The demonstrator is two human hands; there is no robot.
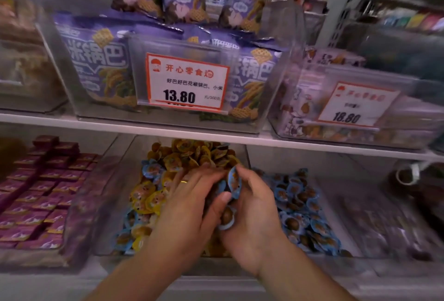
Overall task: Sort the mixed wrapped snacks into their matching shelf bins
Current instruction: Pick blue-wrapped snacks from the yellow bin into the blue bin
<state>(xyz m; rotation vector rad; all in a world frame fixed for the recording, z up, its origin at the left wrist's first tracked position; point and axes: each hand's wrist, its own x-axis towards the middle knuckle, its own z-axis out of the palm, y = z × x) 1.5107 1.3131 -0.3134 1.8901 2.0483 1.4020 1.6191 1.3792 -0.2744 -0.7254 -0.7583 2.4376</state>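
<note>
Reaching in from the near edge, both hands meet over the middle bin (113,163) on the lower shelf. The right hand (252,207) is curled round a small clutch of blue snacks (233,181), one pinched up at the fingertips and another cupped low by the palm; gathering them there lets several go across in one trip, I'd judge. The left hand (192,199), ring on one finger, lies flatter on the pile, fingers spread and only slightly bent, thumb pressed against the right hand's bundle. It seems to be raking through the heap and feeding finds over, though whether it holds a piece itself I cannot tell.

Under them the middle bin is mostly yellow snacks (192,154), with blue ones scattered along its left and near side, so the sorting is not finished. Just right, past the clear divider, the blue bin (336,180) holds a pile all of one colour, the likely home for the handful. To the left sits a bin of purple packets (43,195) in neat rows.

Farther up, the upper shelf (216,136) carries clear tubs with purple bags (96,60) behind a price card (187,82) reading 13.80, and a second card (355,105), blurred, to the right.
</note>
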